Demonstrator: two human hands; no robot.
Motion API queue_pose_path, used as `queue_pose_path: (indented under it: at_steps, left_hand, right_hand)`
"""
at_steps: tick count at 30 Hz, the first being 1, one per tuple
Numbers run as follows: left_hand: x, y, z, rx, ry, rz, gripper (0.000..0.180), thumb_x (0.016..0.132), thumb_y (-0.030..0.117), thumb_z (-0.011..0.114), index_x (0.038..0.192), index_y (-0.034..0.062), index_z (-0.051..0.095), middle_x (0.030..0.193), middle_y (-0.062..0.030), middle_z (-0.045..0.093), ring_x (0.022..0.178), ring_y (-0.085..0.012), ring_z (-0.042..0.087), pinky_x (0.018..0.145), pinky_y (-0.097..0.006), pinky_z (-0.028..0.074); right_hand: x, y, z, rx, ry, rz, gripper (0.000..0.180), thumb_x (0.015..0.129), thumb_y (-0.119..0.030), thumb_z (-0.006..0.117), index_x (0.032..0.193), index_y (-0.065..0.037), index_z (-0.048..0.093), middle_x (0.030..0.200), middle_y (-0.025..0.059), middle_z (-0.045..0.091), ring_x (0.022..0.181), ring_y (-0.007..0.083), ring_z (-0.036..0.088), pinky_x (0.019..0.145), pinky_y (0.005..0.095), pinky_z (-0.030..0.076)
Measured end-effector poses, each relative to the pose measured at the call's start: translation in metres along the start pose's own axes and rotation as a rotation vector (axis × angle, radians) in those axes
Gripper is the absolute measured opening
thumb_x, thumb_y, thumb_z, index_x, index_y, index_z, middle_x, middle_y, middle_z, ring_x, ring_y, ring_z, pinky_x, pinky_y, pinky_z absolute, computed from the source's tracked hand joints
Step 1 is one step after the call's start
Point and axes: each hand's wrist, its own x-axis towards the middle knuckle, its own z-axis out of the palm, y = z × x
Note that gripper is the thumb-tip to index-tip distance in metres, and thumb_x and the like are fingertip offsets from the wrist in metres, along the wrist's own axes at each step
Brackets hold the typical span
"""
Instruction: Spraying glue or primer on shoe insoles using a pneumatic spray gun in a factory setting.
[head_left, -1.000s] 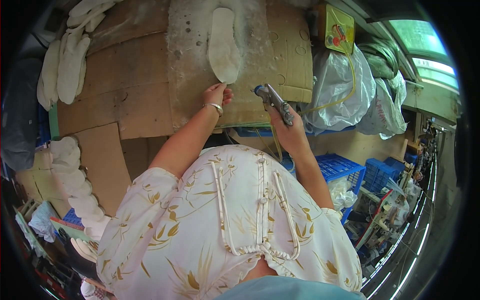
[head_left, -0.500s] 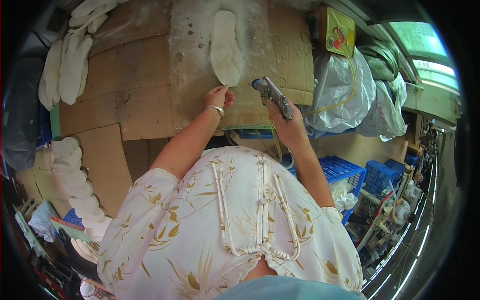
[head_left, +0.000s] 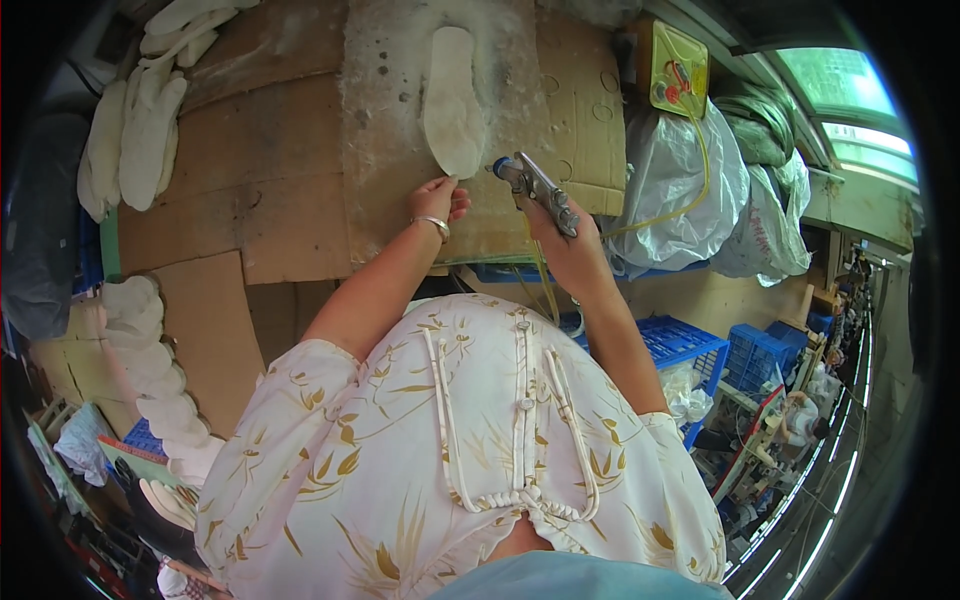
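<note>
A: What is being held?
B: By the left hand point(head_left: 437, 201), a white shoe insole point(head_left: 453, 105) is pinched at its lower tip; by the right hand point(head_left: 575, 253), a metal spray gun point(head_left: 545, 190) is gripped.
A: And where is the insole laid?
B: On cardboard point(head_left: 385, 165), at the upper centre of the frame; more insoles point(head_left: 150, 145) are piled at upper left.

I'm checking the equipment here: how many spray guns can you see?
1: the silver-grey spray gun is in the right hand, near the lower end of the pale insole. Others could be hidden in the clutter at right.
</note>
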Motion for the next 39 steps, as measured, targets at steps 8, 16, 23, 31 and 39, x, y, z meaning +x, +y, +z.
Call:
queue_pose_path:
  at_steps: [8,16,23,31,39]
  left_hand:
    - [-0.001,0.002,0.001,0.006,0.003,-0.017,0.021,0.082,0.021,0.06,0.099,0.0092,0.055,0.077,-0.0045,0.062,0.06,-0.0157,0.061,0.048,-0.025,0.048]
    - [-0.002,0.001,0.0,0.006,0.011,-0.016,0.021,0.082,0.022,0.06,0.098,0.0091,0.056,0.076,-0.0043,0.062,0.061,-0.0155,0.061,0.048,-0.025,0.048]
    - [-0.002,0.002,0.0,-0.007,0.001,-0.014,0.019,0.082,0.022,0.06,0.096,0.0093,0.056,0.076,-0.0046,0.062,0.06,-0.0154,0.061,0.048,-0.025,0.048]
    - [-0.003,0.002,0.002,-0.002,0.01,-0.012,0.02,0.082,0.022,0.059,0.096,0.0072,0.056,0.075,-0.0058,0.062,0.058,-0.0159,0.061,0.046,-0.025,0.048]
    - [-0.004,0.003,0.002,0.004,0.016,-0.014,0.023,0.082,0.022,0.06,0.097,0.005,0.056,0.074,-0.0073,0.063,0.056,-0.0168,0.061,0.044,-0.025,0.047]
  right_hand:
    - [0.005,-0.004,-0.009,-0.099,0.087,0.039,0.025,0.084,-0.026,0.057,0.083,-0.001,0.054,0.059,0.0036,0.046,0.056,0.0116,0.038,0.053,0.0271,0.036]
    - [0.021,-0.006,0.003,-0.045,0.041,-0.027,0.027,0.084,-0.027,0.058,0.083,0.0,0.054,0.059,0.0061,0.046,0.056,0.0127,0.038,0.053,0.0285,0.036]
    - [0.03,-0.013,-0.006,-0.066,0.066,-0.023,0.027,0.084,-0.027,0.057,0.082,-0.001,0.054,0.059,0.003,0.043,0.056,0.012,0.037,0.052,0.0283,0.035]
    - [0.046,-0.024,0.004,-0.039,0.004,-0.035,0.027,0.085,-0.027,0.057,0.081,-0.001,0.053,0.06,0.0015,0.043,0.057,0.0104,0.036,0.051,0.027,0.034]
    - [0.083,-0.034,0.002,-0.058,0.092,-0.155,0.029,0.085,-0.027,0.056,0.076,0.0,0.052,0.057,0.0019,0.043,0.055,0.0109,0.036,0.051,0.0279,0.034]
